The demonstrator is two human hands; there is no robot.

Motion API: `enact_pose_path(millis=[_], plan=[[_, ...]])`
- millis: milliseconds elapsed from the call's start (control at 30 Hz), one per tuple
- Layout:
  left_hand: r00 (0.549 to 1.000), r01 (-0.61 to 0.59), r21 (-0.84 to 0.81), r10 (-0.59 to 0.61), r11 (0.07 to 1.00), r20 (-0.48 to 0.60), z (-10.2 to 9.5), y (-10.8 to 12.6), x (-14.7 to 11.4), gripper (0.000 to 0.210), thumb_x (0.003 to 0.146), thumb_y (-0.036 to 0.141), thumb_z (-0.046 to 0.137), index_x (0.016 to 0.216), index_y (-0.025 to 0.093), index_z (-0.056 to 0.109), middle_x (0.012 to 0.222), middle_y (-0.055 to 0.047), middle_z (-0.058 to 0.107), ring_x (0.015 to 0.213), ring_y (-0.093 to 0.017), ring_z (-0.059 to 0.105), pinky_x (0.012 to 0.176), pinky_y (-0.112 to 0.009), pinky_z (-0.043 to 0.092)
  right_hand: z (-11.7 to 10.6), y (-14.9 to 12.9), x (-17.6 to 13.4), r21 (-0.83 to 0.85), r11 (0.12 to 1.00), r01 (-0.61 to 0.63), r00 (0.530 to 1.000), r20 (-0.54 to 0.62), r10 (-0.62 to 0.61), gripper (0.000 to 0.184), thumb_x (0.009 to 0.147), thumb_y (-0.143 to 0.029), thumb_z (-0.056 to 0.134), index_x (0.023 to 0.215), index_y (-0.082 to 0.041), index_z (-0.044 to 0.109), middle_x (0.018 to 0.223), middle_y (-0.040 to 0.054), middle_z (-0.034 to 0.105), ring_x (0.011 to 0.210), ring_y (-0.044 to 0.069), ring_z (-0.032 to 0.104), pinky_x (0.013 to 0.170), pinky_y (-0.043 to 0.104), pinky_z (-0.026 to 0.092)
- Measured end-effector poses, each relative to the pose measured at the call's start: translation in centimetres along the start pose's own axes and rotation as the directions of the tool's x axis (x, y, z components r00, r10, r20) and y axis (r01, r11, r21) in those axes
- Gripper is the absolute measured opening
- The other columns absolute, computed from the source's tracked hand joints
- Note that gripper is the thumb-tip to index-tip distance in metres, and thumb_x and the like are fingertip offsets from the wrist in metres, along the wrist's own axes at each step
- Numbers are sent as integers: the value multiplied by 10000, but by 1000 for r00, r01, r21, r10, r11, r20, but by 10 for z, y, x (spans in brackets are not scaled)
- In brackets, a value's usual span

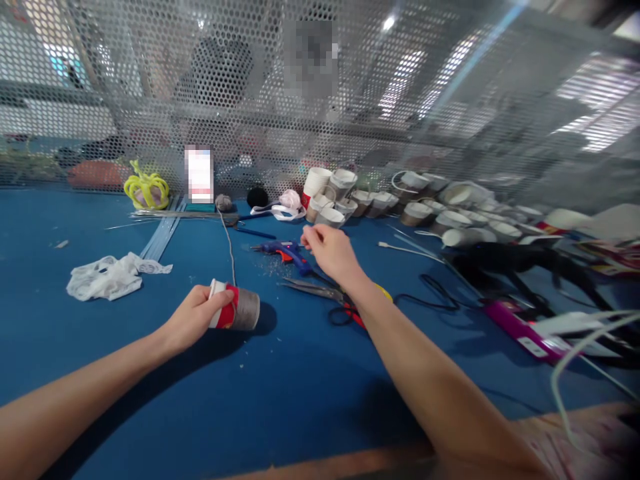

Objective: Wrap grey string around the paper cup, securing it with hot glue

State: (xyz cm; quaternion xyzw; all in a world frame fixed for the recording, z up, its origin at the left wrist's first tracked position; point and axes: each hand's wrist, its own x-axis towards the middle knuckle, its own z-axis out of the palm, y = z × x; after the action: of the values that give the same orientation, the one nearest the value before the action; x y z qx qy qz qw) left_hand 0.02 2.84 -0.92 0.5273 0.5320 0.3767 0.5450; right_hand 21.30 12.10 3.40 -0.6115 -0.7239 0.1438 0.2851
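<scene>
A paper cup [247, 309], its bottom half wrapped in grey yarn, lies sideways in my left hand [197, 313], the thumb across the red band. A grey yarn strand [230, 250] runs from the cup up to a small grey yarn ball [223, 203]. My right hand [330, 250] hovers beyond the scissors with its fingers curled; whether anything small is inside them is hidden. Just left of it lies a blue hot glue gun [287, 250] with a red trigger. Below, the scissors [313, 288] are partly covered by my right forearm.
Several yarn-wrapped cups [450, 217] crowd the back right. White lace [107, 277] lies at left, near a yellow yarn-wrapped item [147, 190] and a propped phone [199, 175]. A purple power strip [523, 330] and cables occupy the right. A perforated metal screen [150, 87] borders the back.
</scene>
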Motion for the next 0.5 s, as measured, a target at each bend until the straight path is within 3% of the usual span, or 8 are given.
enact_pose_path(millis=[100,167,267,333,500], plan=[[1000,-26,47,26,999,-12,-1,-2,2,354,701,397,431,472,128,455,405,45,378,385,-64,325,400,-187,245,9,21,13,-98,995,-31,994,99,40,168,651,-266,534,532,-148,519,565,69,561,609,185,541,549,281,394],[999,-31,76,32,997,-11,-1,-2,2,356,706,396,424,473,130,452,406,47,368,386,-66,317,405,-192,243,20,30,17,-127,991,-37,986,160,57,132,578,-234,588,502,-149,520,531,67,550,591,197,536,536,288,386],[999,-35,106,35,994,1,-2,-1,2,364,713,397,411,461,135,435,405,50,352,389,-68,304,413,-197,236,35,32,19,-143,988,-61,982,167,85,70,570,-186,569,615,-135,559,623,86,574,666,212,539,579,296,388],[999,-37,118,37,992,5,-2,0,2,366,714,397,405,455,139,421,404,54,338,389,-68,293,416,-198,229,37,28,18,-131,988,-88,983,149,107,157,589,-170,538,736,-119,561,695,102,582,716,221,539,607,306,392],[999,-33,106,31,994,25,-2,2,2,369,718,407,382,457,147,397,420,56,320,407,-71,288,426,-196,229,17,9,5,-3,995,-97,991,94,97,370,633,-203,506,982,-90,456,849,124,571,762,205,541,639,307,410]])
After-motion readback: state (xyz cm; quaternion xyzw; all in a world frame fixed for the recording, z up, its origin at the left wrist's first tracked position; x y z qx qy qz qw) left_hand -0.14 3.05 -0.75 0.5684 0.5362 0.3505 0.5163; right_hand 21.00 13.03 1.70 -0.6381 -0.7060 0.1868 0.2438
